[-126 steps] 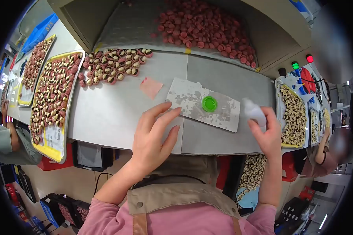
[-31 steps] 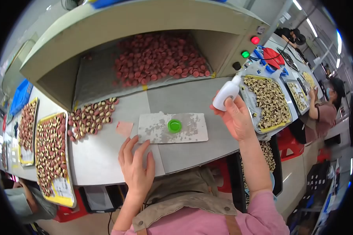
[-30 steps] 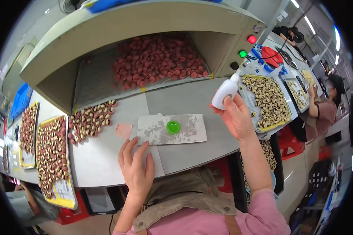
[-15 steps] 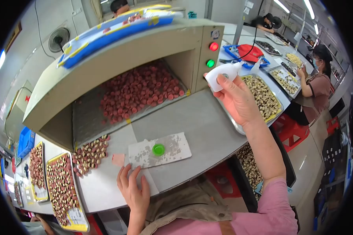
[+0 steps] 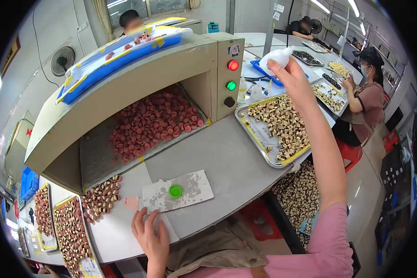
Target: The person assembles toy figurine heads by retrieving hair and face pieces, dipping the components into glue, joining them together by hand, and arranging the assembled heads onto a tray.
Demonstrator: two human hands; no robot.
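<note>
My right hand (image 5: 291, 76) is raised at the end of an outstretched arm, closed around a white squeeze bottle (image 5: 277, 59). The bottle is held above the far side of a metal tray and in front of a blue basket (image 5: 255, 65). My left hand (image 5: 150, 234) rests at the near table edge with fingers spread and nothing in them. Its fingertips lie beside a white slab (image 5: 197, 185) with grey stains. A small round green cup (image 5: 175, 191) sits on that slab. Left of it lies a pink paper scrap (image 5: 132, 203).
A beige machine (image 5: 171, 74) with a lit opening holds many reddish round pieces (image 5: 153, 125). A tray (image 5: 268, 162) of small cream-and-dark blocks stands right, another tray (image 5: 74, 231) of pieces left. A black bin (image 5: 282, 217) is below the table. A co-worker (image 5: 368, 88) sits at right.
My right hand has moved farther away with the bottle, past the tray, to the blue basket. A red item seen there before is now hidden. The view has shifted; my left hand stays by the slab.
</note>
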